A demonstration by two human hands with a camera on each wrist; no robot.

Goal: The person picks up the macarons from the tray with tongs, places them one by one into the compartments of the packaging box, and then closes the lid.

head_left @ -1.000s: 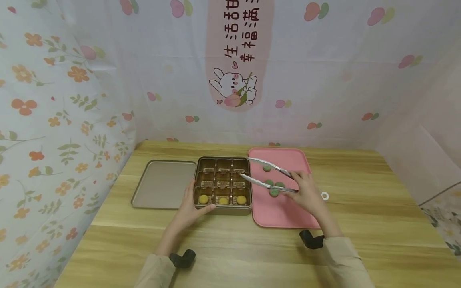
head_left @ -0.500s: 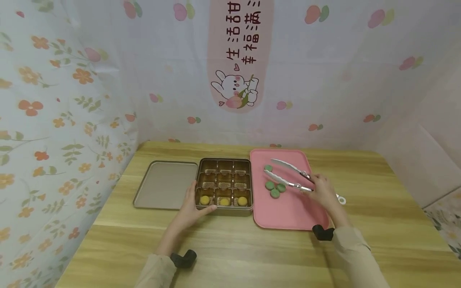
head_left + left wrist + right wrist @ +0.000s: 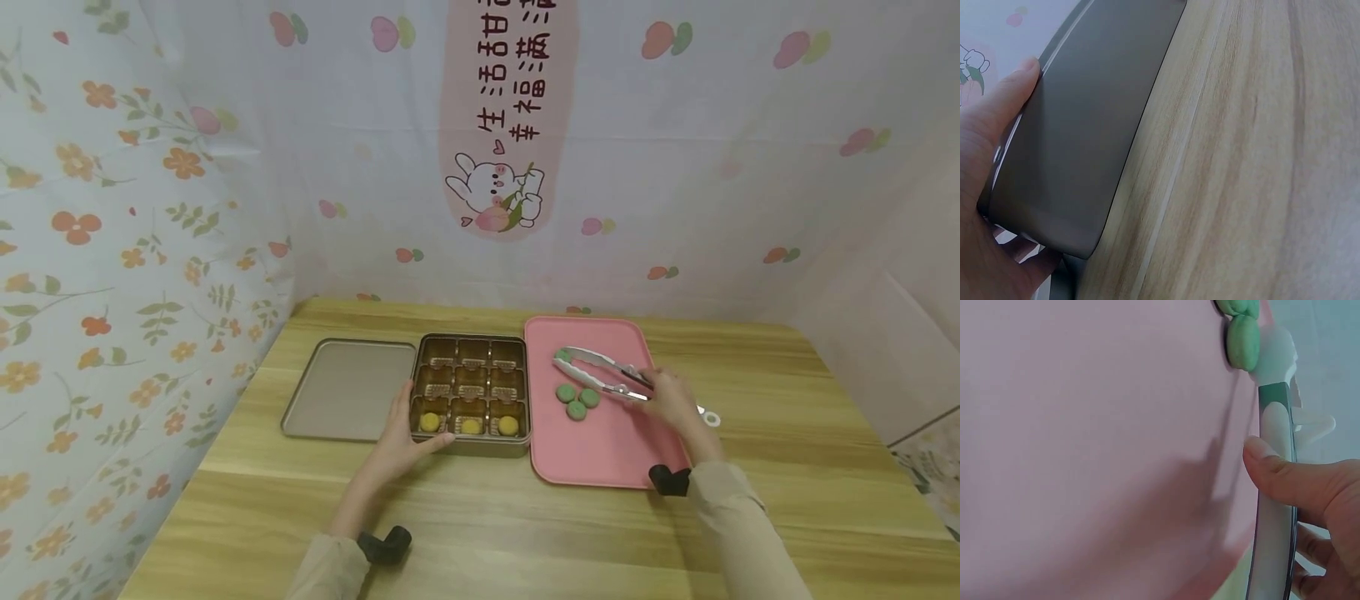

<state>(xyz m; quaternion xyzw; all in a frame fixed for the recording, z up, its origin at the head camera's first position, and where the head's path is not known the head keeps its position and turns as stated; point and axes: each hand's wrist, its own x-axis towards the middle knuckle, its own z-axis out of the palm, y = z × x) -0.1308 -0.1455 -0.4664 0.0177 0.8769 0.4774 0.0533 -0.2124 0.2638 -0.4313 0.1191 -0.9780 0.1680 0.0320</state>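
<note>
My left hand (image 3: 400, 440) holds the near left corner of a bronze-coloured box (image 3: 468, 447), fingers along its left side and thumb on the front rim. The box has several compartments; the three front ones each hold a small yellow round pastry (image 3: 508, 426). Above the pink tray (image 3: 600, 458), my right hand (image 3: 670, 406) grips a pair of metal tongs (image 3: 621, 389) with pale scalloped tips. The tong tips are spread on either side of the farthest green round pastry (image 3: 564, 355). Three more green pastries (image 3: 577, 410) cluster just nearer on the tray.
A flat bronze-coloured lid (image 3: 348, 392) lies left of the box, and the tray stands close on its right. All of it is on a wood-grain table (image 3: 510, 533). A patterned curtain (image 3: 360, 167) hangs along the back and left.
The tongs were over the box's right edge; my right hand has drawn them back right over the tray, and their tips have come closer together around the far green pastry. The left hand stays put.
</note>
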